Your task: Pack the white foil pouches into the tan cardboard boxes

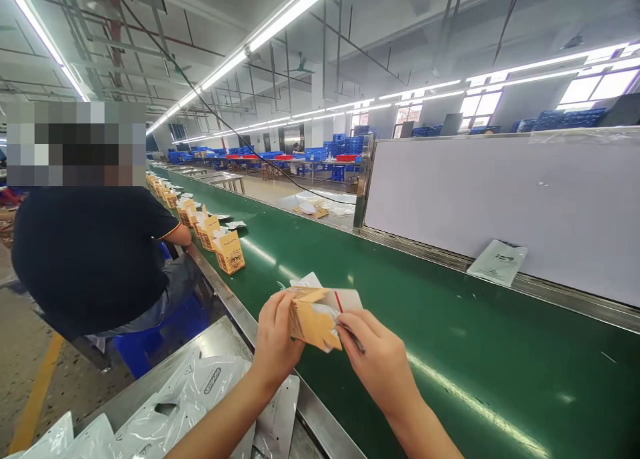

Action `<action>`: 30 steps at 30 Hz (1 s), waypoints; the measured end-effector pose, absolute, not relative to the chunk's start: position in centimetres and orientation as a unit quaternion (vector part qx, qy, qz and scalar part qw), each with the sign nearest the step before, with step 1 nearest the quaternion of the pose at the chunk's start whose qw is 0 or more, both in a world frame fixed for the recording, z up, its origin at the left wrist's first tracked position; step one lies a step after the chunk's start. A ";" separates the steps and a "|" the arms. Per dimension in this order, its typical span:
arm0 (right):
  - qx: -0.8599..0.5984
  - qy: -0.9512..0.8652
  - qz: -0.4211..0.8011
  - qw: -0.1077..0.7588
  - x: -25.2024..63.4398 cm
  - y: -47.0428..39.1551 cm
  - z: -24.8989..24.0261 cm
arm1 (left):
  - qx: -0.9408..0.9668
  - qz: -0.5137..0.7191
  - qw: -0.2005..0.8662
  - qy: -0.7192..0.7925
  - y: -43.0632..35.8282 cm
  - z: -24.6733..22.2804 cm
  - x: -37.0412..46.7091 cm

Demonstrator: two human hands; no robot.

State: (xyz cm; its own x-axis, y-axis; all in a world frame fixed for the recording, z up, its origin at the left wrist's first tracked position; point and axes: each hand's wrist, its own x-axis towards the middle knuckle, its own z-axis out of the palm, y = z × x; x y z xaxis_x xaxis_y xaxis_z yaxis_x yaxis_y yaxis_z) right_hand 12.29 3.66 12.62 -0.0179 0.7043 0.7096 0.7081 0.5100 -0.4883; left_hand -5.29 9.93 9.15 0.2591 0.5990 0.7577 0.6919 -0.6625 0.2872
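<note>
- Left hand [274, 339] clasping small tan cardboard box [311, 320] from its left side, held above green conveyor belt [450, 325].
- Right hand [377, 359] pinching box's white inner flap [345, 302], fingers closed on it.
- Below left hand: white printed plastic bags [200, 392] on steel side table [210, 342].
- Far ahead of left hand: matching open tan boxes [229, 251] beside seated person in dark shirt [90, 252].

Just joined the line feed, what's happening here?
A person holds a small tan carton over the green conveyor belt: left hand grips it, right hand works white contents at its open end. More cartons stand along the belt's edge beside a seated co-worker. Plastic bags lie near the left arm.
</note>
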 end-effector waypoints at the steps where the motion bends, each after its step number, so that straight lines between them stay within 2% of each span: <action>1: -0.474 -0.745 0.021 0.469 12.2 3.5 12.6 | -0.802 -0.448 0.074 -0.389 9.6 9.2 -4.9; 4: -0.396 -0.814 0.132 0.404 12.4 3.1 13.0 | -0.823 -0.433 0.094 -0.357 8.2 9.2 -3.7; 8: -0.372 -0.797 0.283 0.382 13.3 2.3 13.5 | -0.822 -0.435 0.062 -0.362 6.5 8.6 -2.5; 11: -0.388 -0.789 0.309 0.363 14.0 1.6 13.3 | -0.828 -0.426 0.049 -0.360 5.8 8.2 -1.9; 13: -0.427 -0.796 0.261 0.340 14.4 0.9 13.0 | -0.828 -0.420 0.016 -0.370 5.6 8.0 -1.6; 15: -0.484 -0.792 0.150 0.340 14.9 -0.1 12.6 | -0.814 -0.423 -0.030 -0.396 5.5 8.0 -1.2; 18: -0.529 -0.752 -0.036 0.393 15.0 -1.6 12.1 | -0.771 -0.436 -0.097 -0.454 5.3 8.0 -0.7; 20: -0.534 -0.730 -0.095 0.415 14.7 -2.2 11.7 | -0.751 -0.439 -0.127 -0.476 5.0 7.8 -0.2; 24: -0.571 -0.714 -0.133 0.382 13.7 -1.9 10.3 | -0.765 -0.443 -0.115 -0.454 4.2 6.6 1.2; 27: -0.630 -0.690 -0.111 0.337 13.9 -1.4 9.3 | -0.776 -0.440 -0.099 -0.441 3.6 5.7 2.3; 30: -0.656 -0.682 -0.079 0.314 16.0 -1.8 9.0 | -0.811 -0.409 -0.139 -0.396 3.1 6.1 2.5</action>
